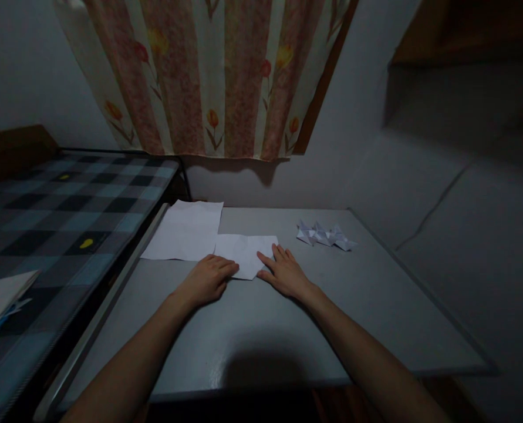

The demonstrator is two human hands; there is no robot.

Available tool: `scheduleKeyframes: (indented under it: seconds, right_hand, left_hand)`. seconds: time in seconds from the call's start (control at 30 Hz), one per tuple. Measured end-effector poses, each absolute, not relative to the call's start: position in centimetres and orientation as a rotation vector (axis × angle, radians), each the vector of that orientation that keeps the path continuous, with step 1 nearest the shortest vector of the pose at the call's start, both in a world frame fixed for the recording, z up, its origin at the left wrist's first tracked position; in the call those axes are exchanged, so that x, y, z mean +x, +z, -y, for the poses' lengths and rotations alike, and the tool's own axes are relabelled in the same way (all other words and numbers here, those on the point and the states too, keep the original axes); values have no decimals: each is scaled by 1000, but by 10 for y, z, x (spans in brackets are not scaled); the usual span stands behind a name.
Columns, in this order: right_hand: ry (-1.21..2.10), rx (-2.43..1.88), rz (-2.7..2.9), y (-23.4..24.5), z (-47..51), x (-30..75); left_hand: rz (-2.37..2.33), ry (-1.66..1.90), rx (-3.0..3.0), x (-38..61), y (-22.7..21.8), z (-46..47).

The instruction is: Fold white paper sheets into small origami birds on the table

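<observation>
A small white sheet of paper [246, 251] lies on the grey table [252, 329]. My left hand [208, 281] rests palm down at its near left corner, fingers loosely curled and touching the paper's edge. My right hand [284, 271] lies flat at the near right corner, fingers stretched out onto the paper. Neither hand holds anything. A larger white sheet [186, 230] lies just left of and behind the small one, partly under it.
Folded white paper shapes [325, 235] sit at the back right of the table. A bed with a checked cover [63, 205] runs along the left, with folded papers [1, 296] on it. A flowered curtain [212, 70] hangs behind; grey walls close in on the right.
</observation>
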State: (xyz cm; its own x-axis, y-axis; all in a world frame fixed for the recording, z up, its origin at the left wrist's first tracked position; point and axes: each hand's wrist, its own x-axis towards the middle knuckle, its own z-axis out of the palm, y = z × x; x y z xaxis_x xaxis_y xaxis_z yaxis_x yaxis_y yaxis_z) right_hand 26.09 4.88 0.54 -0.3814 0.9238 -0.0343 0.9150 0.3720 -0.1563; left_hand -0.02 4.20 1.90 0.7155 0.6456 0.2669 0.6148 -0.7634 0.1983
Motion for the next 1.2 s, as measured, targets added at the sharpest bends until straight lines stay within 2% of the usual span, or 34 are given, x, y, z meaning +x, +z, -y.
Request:
scheduleKeyframes:
  seconds: [0.3,0.6,0.9,1.2]
  right_hand:
    - [145,-1641,2601,13,-40,256]
    - [147,-1540,2616,22,-37,251]
    - [111,-1375,2622,9,-43,247]
    - [53,-1633,2470,2,-60,255]
  left_hand:
    - [-1467,932,2787,10,13,-48]
    - [-1370,564,2914,29,1,-48]
    - [-1389,402,2875,41,-4,-40]
    - [-1646,258,2714,45,6,-29]
